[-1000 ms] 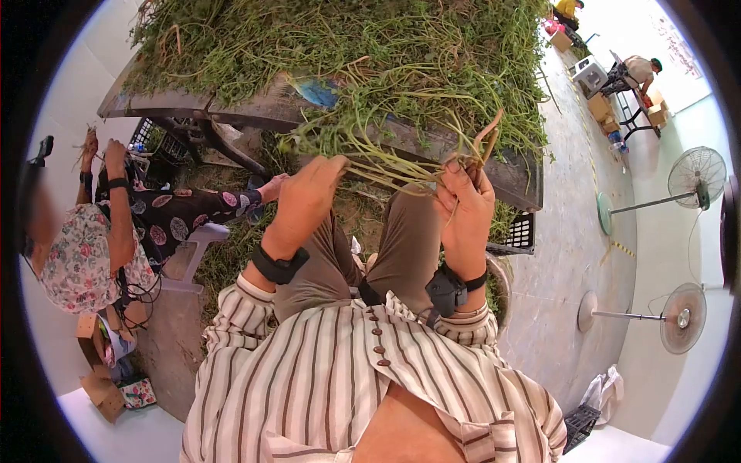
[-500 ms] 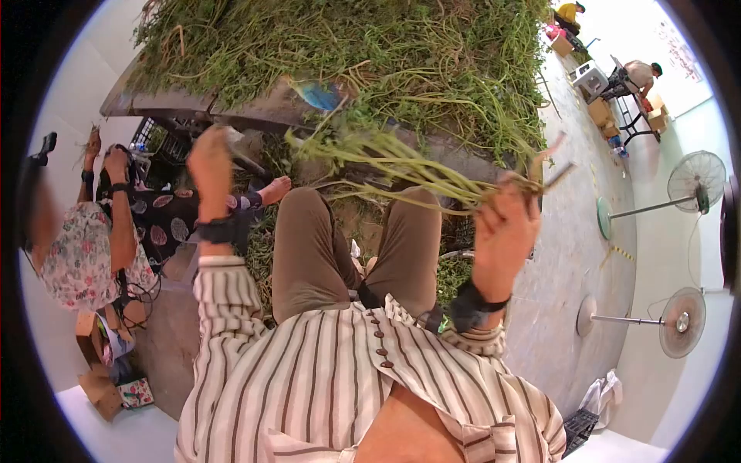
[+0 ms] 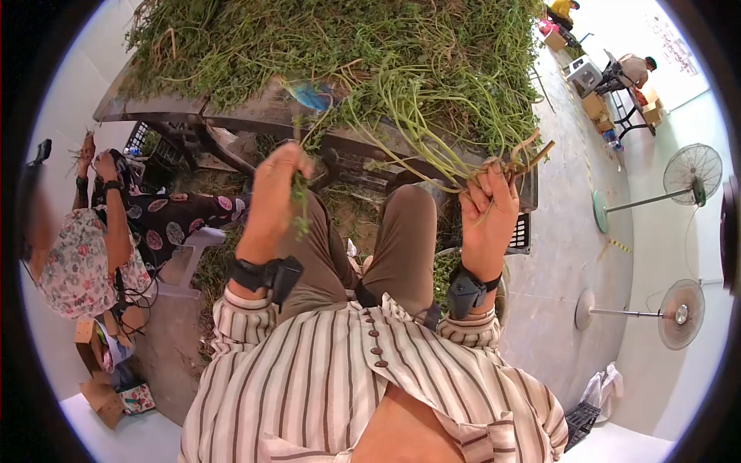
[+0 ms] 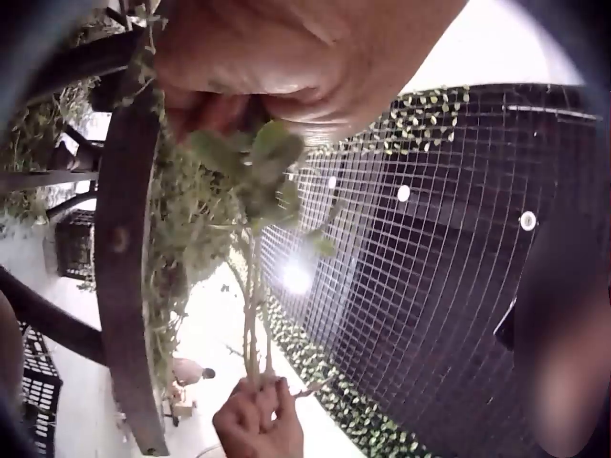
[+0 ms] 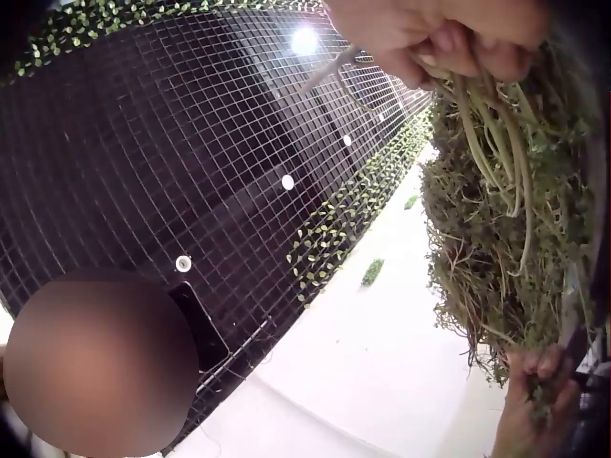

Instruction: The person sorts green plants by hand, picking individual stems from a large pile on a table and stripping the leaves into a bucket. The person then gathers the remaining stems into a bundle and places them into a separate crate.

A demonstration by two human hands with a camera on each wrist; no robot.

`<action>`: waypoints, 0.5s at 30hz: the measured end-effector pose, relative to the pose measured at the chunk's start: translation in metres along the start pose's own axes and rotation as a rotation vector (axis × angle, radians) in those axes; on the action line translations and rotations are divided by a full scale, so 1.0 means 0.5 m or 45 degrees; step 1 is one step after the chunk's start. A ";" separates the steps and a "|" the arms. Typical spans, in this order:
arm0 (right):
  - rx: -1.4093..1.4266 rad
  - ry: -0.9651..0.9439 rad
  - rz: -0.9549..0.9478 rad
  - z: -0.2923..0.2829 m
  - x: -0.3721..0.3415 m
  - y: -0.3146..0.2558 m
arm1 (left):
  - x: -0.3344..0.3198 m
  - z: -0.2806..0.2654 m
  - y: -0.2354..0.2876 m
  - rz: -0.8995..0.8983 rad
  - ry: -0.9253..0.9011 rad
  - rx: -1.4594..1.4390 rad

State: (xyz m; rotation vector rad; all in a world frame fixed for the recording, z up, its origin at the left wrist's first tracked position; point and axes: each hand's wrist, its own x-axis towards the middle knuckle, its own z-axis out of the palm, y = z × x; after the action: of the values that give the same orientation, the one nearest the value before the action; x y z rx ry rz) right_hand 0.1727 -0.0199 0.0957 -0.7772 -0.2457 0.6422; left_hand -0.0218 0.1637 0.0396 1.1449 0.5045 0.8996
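Observation:
My right hand (image 3: 488, 204) grips a bunch of long green stems (image 3: 432, 147) near their thick, brownish cut ends, with the leafy tops trailing left toward the heap. In the right wrist view, its curled fingers (image 5: 449, 48) close round the stems. My left hand (image 3: 272, 185), slightly blurred, holds a small leafy sprig (image 3: 299, 204) that hangs beside the fingers over my left thigh. Leaves (image 4: 253, 172) show just below that hand in the left wrist view. A large heap of leafy green plants (image 3: 347, 46) covers the table (image 3: 255, 123) in front of both hands.
A blue plastic scrap (image 3: 312, 96) lies at the table's near edge. Another person (image 3: 85, 270) sits at the left beside a pale stool (image 3: 189, 255). Two standing fans (image 3: 683, 312) are on the right. A black crate (image 3: 519, 234) stands under the table's right end.
My left hand swung out left, then came back toward the middle and now holds a sprig. My right hand moved right and down with the bunch, then slightly back up.

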 end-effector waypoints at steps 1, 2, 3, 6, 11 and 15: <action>-0.010 0.015 0.013 0.001 0.000 0.003 | -0.004 0.011 -0.005 0.000 0.004 0.000; -0.019 0.030 0.024 0.003 -0.001 0.006 | -0.012 0.026 -0.007 -0.035 -0.061 0.164; -0.018 0.029 0.024 0.005 -0.002 0.008 | -0.017 0.044 -0.005 -0.070 -0.128 0.327; -0.047 0.021 0.056 0.009 -0.007 0.013 | -0.024 0.111 0.004 0.056 -0.139 0.519; -0.045 -0.018 0.142 0.014 -0.015 0.025 | -0.006 0.139 -0.038 0.363 -0.252 0.804; -0.044 -0.024 0.166 0.020 -0.025 0.019 | 0.002 0.112 -0.043 0.518 -0.155 1.135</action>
State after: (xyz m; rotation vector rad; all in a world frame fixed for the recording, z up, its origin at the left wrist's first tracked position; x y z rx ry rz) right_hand 0.1543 -0.0171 0.0961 -0.8256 -0.2247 0.7704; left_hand 0.0282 0.1305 0.0399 2.1583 0.6021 0.9619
